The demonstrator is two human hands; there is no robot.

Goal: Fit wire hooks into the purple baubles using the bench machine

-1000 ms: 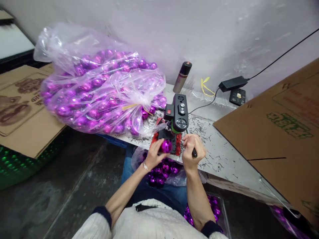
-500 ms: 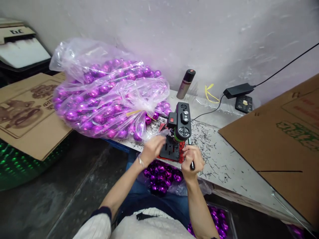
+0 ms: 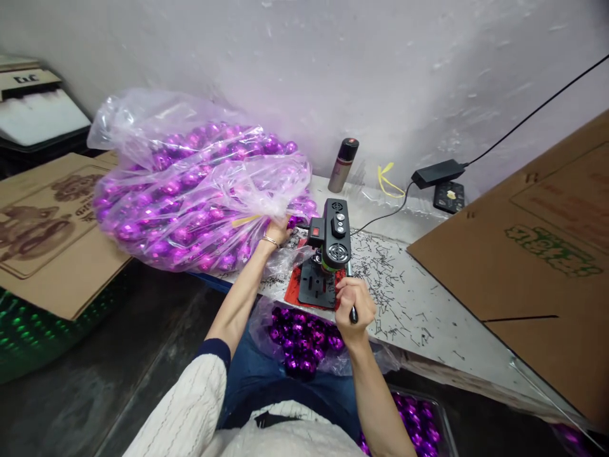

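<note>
My right hand (image 3: 354,303) is closed around the black-tipped lever (image 3: 353,315) of a small black bench press (image 3: 337,231). The press has round vents, silver buttons and a red switch, and its slotted base plate (image 3: 316,289) has nothing on it that I can make out. My left hand (image 3: 280,231) reaches to the mouth of a large clear plastic bag (image 3: 204,181) full of shiny purple balls (image 3: 174,185). Its fingers are hidden at the bag's edge, beside the loose balls there. More purple balls (image 3: 304,336) lie in plastic on my lap, below the table edge.
Black thread scraps litter the white table (image 3: 428,308). Behind the press stand a spray can (image 3: 343,165), a yellow tie (image 3: 390,182), a power adapter (image 3: 438,172) and a phone (image 3: 448,197). Cardboard boxes (image 3: 518,254) flank both sides. A tub of purple balls (image 3: 419,425) sits lower right.
My left hand has moved from beside the press's base plate up and left to the bag's mouth. My right hand stays on the lever. The view has shifted slightly.
</note>
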